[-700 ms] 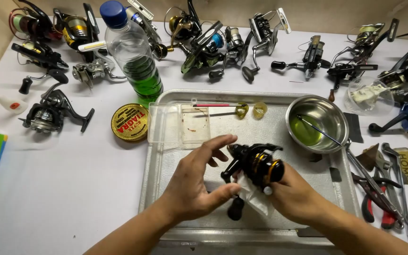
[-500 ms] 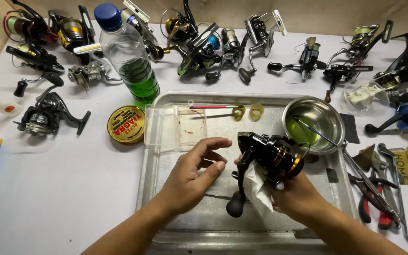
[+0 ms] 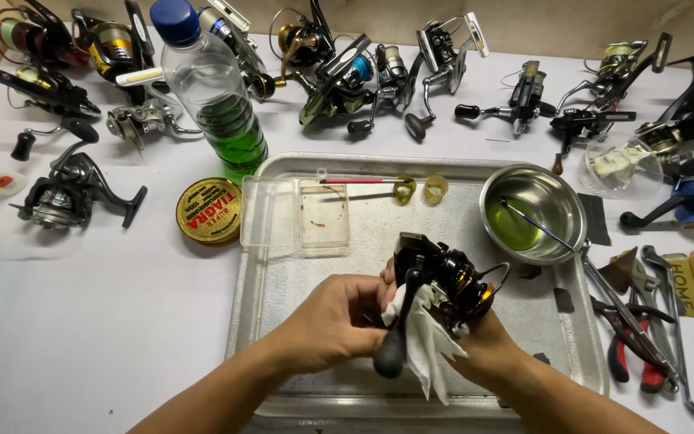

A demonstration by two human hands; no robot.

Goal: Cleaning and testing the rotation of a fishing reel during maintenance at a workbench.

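- Since the earlier frames, both hands have drawn together over the tray (image 3: 283, 265), and the reel (image 3: 442, 277) has tipped so its handle knob (image 3: 389, 359) now hangs down toward six o'clock.
- Left hand (image 3: 339, 320) is curled, its fingers closed toward the reel's handle arm; whether they actually grip it I cannot tell, since the thumb side is hidden.
- Right hand (image 3: 487, 341) cups the reel from below, fingers pressed together around its body with a white cloth (image 3: 426, 345) bunched between palm and reel.
- That cloth has come further up against the reel than before, so wiping looks to be in hand, by my reading.
- Reel sits just above the tray's middle, held clear of it.
- At two o'clock from the reel stands a steel bowl (image 3: 533, 210) with greenish liquid; at eleven o'clock a clear plastic box (image 3: 295, 215).
- Pliers (image 3: 632, 341) lie at three o'clock, off the tray.
- More reels and a bottle (image 3: 217, 96) line the table's far edge.
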